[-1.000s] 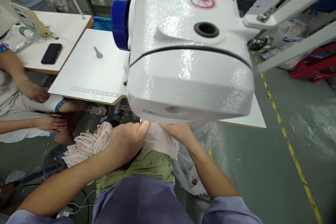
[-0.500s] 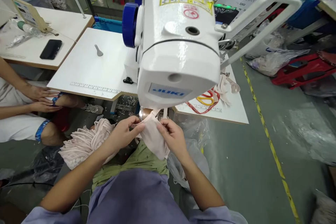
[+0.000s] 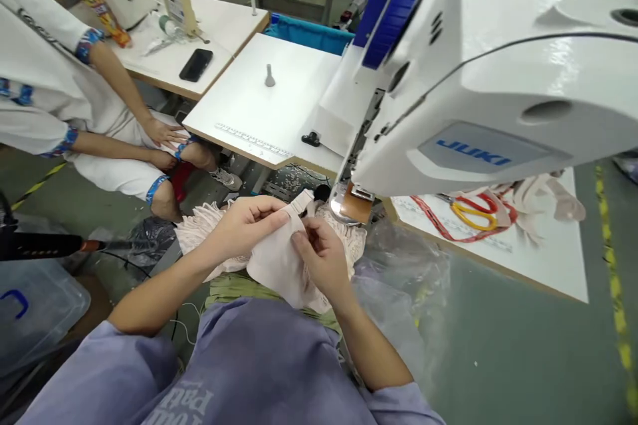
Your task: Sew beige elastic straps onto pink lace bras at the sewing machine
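Note:
Both my hands pinch a pale pink fabric piece [image 3: 276, 265] over my lap. My left hand [image 3: 246, 222] grips its upper left edge, fingers closed. My right hand [image 3: 319, 255] pinches the fabric's top right, fingers closed. The piece is held just below and in front of the needle end of a white sewing machine [image 3: 478, 80], whose metal foot [image 3: 351, 202] hangs a little to the right of my hands. A heap of pink lace pieces [image 3: 199, 232] lies on my lap under my left forearm.
The white machine table [image 3: 264, 109] carries a printed ruler strip and a small grey knob [image 3: 270, 75]. Red and yellow scissors [image 3: 471, 209] lie at its right. A seated person [image 3: 100, 119] is at left beside a table with a black phone [image 3: 196, 64]. A clear plastic bag [image 3: 403, 279] hangs right of my lap.
The view has swung left and closer, so the machine now fills the upper right. My hands have drawn the fabric piece away from under the machine head and down toward my lap.

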### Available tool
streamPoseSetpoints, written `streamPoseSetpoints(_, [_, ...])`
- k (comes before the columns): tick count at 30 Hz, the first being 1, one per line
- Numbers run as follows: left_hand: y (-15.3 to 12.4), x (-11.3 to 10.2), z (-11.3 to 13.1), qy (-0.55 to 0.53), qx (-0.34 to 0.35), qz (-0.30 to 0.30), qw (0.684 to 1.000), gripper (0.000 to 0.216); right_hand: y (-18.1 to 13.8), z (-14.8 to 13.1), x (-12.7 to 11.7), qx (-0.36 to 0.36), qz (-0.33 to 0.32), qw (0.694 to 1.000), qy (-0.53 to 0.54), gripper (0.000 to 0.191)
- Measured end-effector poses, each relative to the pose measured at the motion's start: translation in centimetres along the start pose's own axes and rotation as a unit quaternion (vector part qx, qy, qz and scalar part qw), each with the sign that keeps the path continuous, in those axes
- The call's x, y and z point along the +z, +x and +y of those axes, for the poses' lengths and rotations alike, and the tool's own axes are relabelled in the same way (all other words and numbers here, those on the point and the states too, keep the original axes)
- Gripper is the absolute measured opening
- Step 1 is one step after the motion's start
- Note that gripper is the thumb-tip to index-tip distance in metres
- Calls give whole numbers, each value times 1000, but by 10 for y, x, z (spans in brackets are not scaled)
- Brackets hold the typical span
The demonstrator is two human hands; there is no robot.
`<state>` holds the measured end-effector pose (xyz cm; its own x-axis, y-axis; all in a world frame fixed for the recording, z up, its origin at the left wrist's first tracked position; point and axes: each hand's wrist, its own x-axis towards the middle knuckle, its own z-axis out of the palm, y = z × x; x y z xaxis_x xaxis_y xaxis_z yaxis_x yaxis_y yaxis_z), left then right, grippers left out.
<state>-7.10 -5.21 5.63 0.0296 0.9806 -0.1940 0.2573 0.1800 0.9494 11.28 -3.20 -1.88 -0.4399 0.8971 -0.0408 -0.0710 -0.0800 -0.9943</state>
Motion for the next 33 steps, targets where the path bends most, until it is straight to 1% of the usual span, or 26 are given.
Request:
streamPoseSetpoints(2, [3,-7,-4,54,13,-21,998,34,15,11,6,23,-59,996,63,54])
streamPoseSetpoints(3, [4,-9,-8,91,22,-45,995,35,19,16,9,46,-66,991,108,59])
streamPoseSetpoints(4, [4,-8,-13,133,32,-72,988,37,21,22,10,75,-55,984,149,59])
streamPoseSetpoints(5, [5,-7,-20,181,46,-96,978,38,22,28,11,101,-18,977,185,54])
streamPoseSetpoints(6, [6,-4,-29,210,53,-99,971,40,21,35,11,129,27,972,194,47])
streamPoseSetpoints(7, [9,-1,-41,239,50,-83,966,40,22,43,11,134,64,972,180,40])
streamPoseSetpoints(8, [15,3,-56,268,45,-12,962,39,24,53,9,112,109,975,157,33])
streamPoseSetpoints(9, [24,8,-72,284,46,76,955,40,28,63,6,84,144,977,135,27])
streamPoseSetpoints(10, [35,14,-87,281,36,116,952,40,32,74,3,58,171,977,116,23])
streamPoseSetpoints(11, [46,22,-102,250,10,106,962,40,36,83,0,20,186,979,84,20])
streamPoseSetpoints(13, [61,40,-124,106,-46,13,993,44,38,99,-5,-44,207,977,-10,12])
streamPoseSetpoints(14, [64,48,-131,49,-76,-16,996,48,36,106,-5,-76,197,975,-73,9])
streamPoseSetpoints(15, [65,55,-137,17,-89,-30,995,52,31,111,-6,-100,191,968,-130,7])
streamPoseSetpoints(16, [64,59,-140,-6,-101,-31,994,54,26,115,-7,-117,186,959,-180,8])
streamPoseSetpoints(18, [64,63,-144,7,-105,13,994,52,15,121,-12,-133,174,946,-240,17])
streamPoseSetpoints(20, [65,59,-143,57,-93,69,992,47,8,121,-20,-128,153,948,-250,27])
streamPoseSetpoints(22, [67,54,-139,107,-61,92,988,41,7,115,-30,-133,138,948,-253,31])
streamPoseSetpoints(25, [67,52,-130,109,-23,59,992,34,12,98,-38,-153,155,936,-275,31])
streamPoseSetpoints(27, [65,55,-123,89,-16,38,995,34,18,85,-40,-172,144,932,-285,36])
streamPoseSetpoints(29, [63,59,-117,67,-10,24,997,35,23,76,-39,-178,129,935,-278,36])
streamPoseSetpoints(31, [62,62,-112,54,-6,13,998,38,25,70,-37,-165,131,941,-264,34])
streamPoseSetpoints(33, [63,64,-108,62,-15,9,998,42,25,67,-37,-135,141,950,-244,37])
